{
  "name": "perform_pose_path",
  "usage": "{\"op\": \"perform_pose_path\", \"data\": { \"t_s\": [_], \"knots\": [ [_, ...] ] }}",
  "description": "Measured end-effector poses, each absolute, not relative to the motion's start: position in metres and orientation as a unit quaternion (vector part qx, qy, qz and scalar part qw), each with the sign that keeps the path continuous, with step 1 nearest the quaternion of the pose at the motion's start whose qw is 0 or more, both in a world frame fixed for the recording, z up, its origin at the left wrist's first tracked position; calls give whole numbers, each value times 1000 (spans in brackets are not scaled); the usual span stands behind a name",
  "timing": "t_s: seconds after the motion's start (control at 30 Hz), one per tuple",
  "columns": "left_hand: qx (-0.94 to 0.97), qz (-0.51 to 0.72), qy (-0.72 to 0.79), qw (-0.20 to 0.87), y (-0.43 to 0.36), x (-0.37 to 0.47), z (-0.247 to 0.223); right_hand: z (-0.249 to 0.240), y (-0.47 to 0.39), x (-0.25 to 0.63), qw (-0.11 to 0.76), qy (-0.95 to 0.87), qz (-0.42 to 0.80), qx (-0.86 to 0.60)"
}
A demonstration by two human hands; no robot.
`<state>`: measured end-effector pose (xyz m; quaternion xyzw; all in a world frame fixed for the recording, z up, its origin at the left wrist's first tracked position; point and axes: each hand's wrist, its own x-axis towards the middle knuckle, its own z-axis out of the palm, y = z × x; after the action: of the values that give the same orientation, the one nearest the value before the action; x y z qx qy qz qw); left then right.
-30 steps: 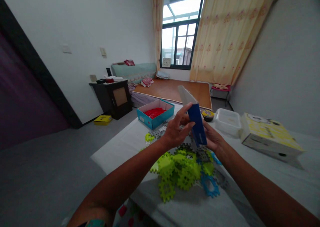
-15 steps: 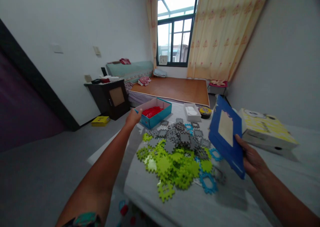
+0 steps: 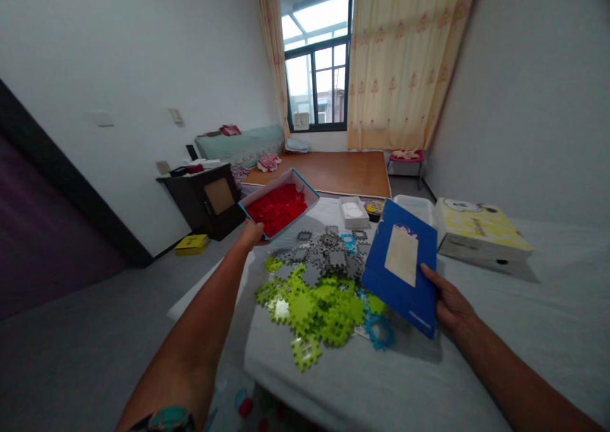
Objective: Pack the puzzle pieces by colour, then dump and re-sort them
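My left hand (image 3: 252, 232) grips the near left corner of a teal-edged cardboard box (image 3: 305, 188), raised and tipped toward me. Inside it lies a heap of red plastic pieces (image 3: 279, 209). On the right, my right hand (image 3: 450, 298) is closed on the edge of a blue box lid (image 3: 372, 273) with a pale panel, tilted over the table. Between the hands, lime-green toothed plastic pieces (image 3: 302, 311) are piled at the front. Grey pieces (image 3: 336, 257) lie behind them, and a few blue ones (image 3: 380, 331) sit at the right, partly hidden by the lid.
Behind the pile stand a small white box (image 3: 353, 213) and a round black-and-yellow tin (image 3: 374, 209). A clear plastic tub (image 3: 413, 207) and a yellow-and-white carton (image 3: 481, 229) are at the right. The white-covered table (image 3: 305, 387) has its left edge beside my left forearm.
The box of red pieces has been lifted and tipped toward me by my left hand. The blue lid has turned its face more toward me. The whole view has shifted slightly.
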<state>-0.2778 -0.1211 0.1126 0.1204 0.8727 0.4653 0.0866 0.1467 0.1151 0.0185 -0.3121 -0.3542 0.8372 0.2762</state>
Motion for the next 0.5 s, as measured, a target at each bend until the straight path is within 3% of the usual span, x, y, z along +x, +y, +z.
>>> {"op": "perform_pose_path", "data": {
  "t_s": [0.27,0.5],
  "knots": [
    [159,358,918,-63,-147,-235,116,21,114,145,286,-353,842,-291],
    [209,259,928,-165,-146,-209,89,22,112,145,312,-379,827,-272]
  ]
}}
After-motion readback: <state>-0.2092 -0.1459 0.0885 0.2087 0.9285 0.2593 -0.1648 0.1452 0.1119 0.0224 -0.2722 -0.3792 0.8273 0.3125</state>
